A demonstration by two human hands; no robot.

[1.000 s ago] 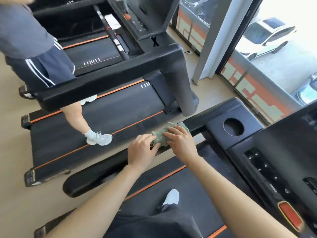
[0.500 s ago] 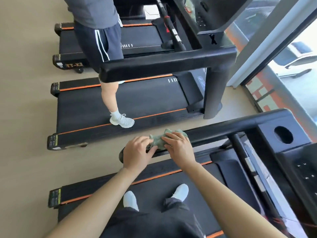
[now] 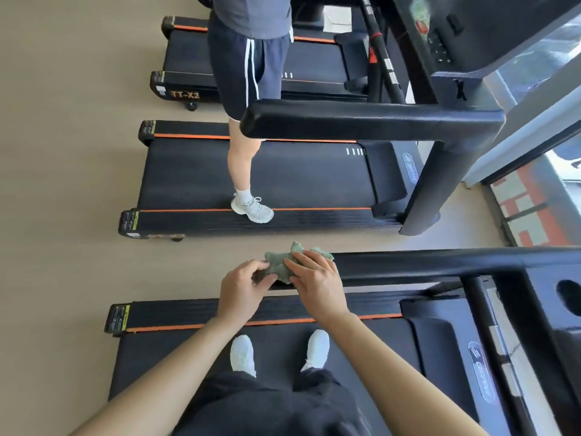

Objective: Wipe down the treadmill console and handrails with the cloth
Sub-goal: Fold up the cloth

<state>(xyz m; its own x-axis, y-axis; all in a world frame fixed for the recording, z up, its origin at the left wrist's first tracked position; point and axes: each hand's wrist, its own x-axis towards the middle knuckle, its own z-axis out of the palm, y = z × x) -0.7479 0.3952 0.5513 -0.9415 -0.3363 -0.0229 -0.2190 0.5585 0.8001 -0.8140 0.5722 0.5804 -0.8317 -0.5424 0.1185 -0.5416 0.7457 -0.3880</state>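
Note:
A crumpled green cloth (image 3: 278, 262) sits on the rear end of my treadmill's black left handrail (image 3: 408, 265). My left hand (image 3: 242, 287) pinches the cloth's near-left part at the rail's tip. My right hand (image 3: 317, 278) lies over the cloth's right part, its fingers curved over the rail. The rail runs right to the console (image 3: 566, 325), of which only a corner with a round cup holder shows at the right edge. My two white shoes stand on the belt (image 3: 361, 357) below my arms.
Another person (image 3: 251, 67) in dark shorts stands on the neighbouring treadmill (image 3: 298, 180), whose thick black handrail (image 3: 361, 121) reaches toward me. A third treadmill (image 3: 314, 61) lies beyond. Beige floor (image 3: 63, 184) is on the left, a window on the right.
The hands and cloth have slid back along the handrail to its rear tip. My view has turned left and down, so most of the console has left the frame.

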